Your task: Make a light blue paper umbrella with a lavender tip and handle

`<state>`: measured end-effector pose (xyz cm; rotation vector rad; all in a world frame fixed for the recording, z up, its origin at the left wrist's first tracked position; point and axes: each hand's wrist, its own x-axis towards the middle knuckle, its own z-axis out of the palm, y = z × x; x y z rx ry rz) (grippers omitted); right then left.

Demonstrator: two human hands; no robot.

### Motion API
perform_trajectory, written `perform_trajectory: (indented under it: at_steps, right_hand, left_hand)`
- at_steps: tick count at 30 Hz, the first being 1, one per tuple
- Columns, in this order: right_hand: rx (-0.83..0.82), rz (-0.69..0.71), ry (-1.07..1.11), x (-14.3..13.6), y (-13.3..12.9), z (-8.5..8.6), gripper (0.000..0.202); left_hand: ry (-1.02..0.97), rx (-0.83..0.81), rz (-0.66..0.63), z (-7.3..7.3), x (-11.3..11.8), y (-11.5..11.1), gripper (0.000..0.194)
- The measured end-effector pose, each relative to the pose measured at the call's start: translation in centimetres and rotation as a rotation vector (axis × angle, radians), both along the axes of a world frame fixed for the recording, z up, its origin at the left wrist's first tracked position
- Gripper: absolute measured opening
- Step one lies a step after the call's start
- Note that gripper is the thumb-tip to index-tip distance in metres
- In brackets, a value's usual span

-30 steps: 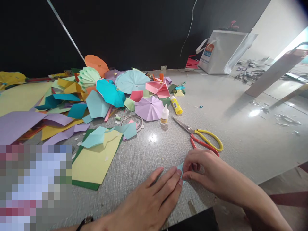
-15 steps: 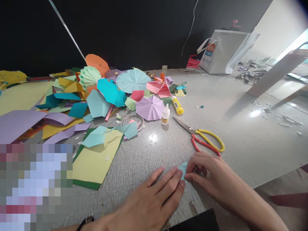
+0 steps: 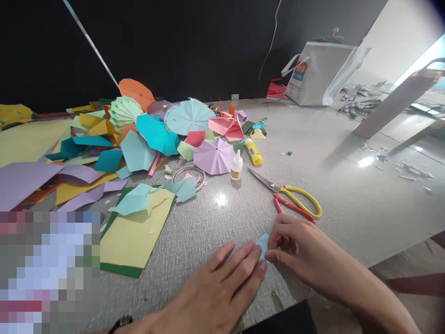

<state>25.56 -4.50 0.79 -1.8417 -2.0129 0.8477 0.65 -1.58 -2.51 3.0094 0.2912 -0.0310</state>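
A small piece of light blue paper [image 3: 263, 244] lies on the grey table near its front edge, partly hidden by my fingers. My left hand [image 3: 225, 283] rests flat, fingers stretched out, its fingertips pressing the paper's left side. Thumb and forefinger of my right hand [image 3: 292, 241] pinch the paper's right edge. Just beyond the right hand lie scissors [image 3: 278, 188] with one yellow and one red handle, blades pointing away to the left. A small white glue bottle [image 3: 236, 167] stands upright behind them, and a yellow glue stick [image 3: 253, 151] lies farther back.
Folded and cut coloured papers [image 3: 139, 139] pile up at the back left. Yellow and green sheets [image 3: 139, 236] lie left of my hands, beside a ring [image 3: 189, 177]. A white bag [image 3: 309, 74] stands at the back right, near a pinkish post [image 3: 385, 111]. The lower left corner is blurred out.
The view has shifted slightly, so the things on the table appear a little farther left. Both hands keep nearly the same hold on the light blue paper.
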Motion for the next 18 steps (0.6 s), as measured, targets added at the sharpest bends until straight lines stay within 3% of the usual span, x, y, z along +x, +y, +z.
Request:
perform_trajectory:
  at_steps: [7,18]
  right_hand:
    - [-0.049,0.017,-0.001,0.0,0.3,0.3,0.012]
    - [-0.035,0.003,-0.023,-0.2,0.3,0.4,0.013]
  left_hand:
    - [-0.019,0.01,-0.021,0.3,-0.2,0.2,0.063]
    - [-0.093,0.179,-0.031,-1.2,-0.2,-0.3,0.073]
